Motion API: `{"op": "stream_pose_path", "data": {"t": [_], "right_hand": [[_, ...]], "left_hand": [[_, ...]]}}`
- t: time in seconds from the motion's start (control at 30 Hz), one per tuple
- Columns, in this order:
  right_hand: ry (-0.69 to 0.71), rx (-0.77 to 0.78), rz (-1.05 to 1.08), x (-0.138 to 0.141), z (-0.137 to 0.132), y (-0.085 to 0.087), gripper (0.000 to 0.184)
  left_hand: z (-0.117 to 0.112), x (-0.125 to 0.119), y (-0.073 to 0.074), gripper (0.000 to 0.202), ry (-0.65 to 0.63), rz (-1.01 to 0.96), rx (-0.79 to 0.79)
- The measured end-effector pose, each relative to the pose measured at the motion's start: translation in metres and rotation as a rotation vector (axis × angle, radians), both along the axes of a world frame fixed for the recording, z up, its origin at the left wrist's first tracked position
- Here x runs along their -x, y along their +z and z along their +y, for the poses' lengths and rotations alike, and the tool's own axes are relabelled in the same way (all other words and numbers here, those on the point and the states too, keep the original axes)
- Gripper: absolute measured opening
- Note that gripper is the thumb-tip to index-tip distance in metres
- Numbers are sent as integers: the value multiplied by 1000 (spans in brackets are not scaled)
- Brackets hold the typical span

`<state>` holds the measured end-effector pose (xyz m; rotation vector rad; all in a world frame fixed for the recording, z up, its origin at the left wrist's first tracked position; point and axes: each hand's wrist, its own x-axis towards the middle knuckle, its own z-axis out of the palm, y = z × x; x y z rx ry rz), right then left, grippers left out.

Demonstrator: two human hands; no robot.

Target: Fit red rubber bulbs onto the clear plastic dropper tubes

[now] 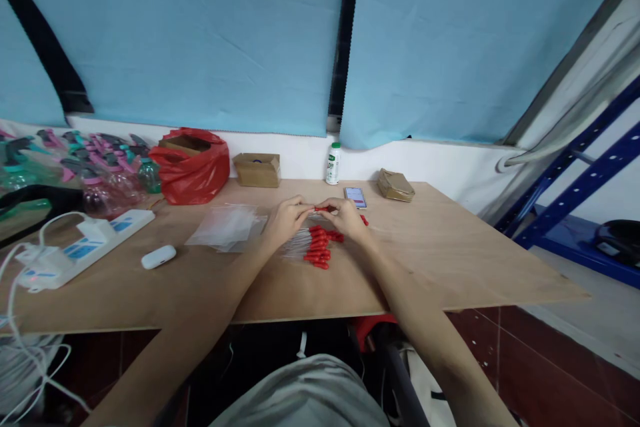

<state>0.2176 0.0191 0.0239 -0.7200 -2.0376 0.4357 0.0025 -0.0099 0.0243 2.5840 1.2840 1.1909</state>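
Note:
My left hand and my right hand are close together over the table, fingers pinched around a small red-ended piece between them. It looks like one of the pieces lying below, but its details are too small to make out. Just under my hands lies a pile of red-handled pieces with thin pale shafts pointing left. One more red end shows beside my right hand. To the left of my left hand, clear plastic bags lie flat in a loose stack.
A power strip with white plugs and a white earbud case lie left. Spray bottles, a red plastic bag, a cardboard box, a white bottle, a phone and a brown package line the back.

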Motion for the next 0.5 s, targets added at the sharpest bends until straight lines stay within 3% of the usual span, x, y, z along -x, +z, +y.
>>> {"op": "stream_pose_path", "data": {"t": [0.33,0.5], "right_hand": [[32,136,69,-3,2,-1,27],[57,230,243,-4,1,3,32]], "left_hand": [[1,0,5,30,14,-224,61],[9,3,5,46,-76,-659,292]]}}
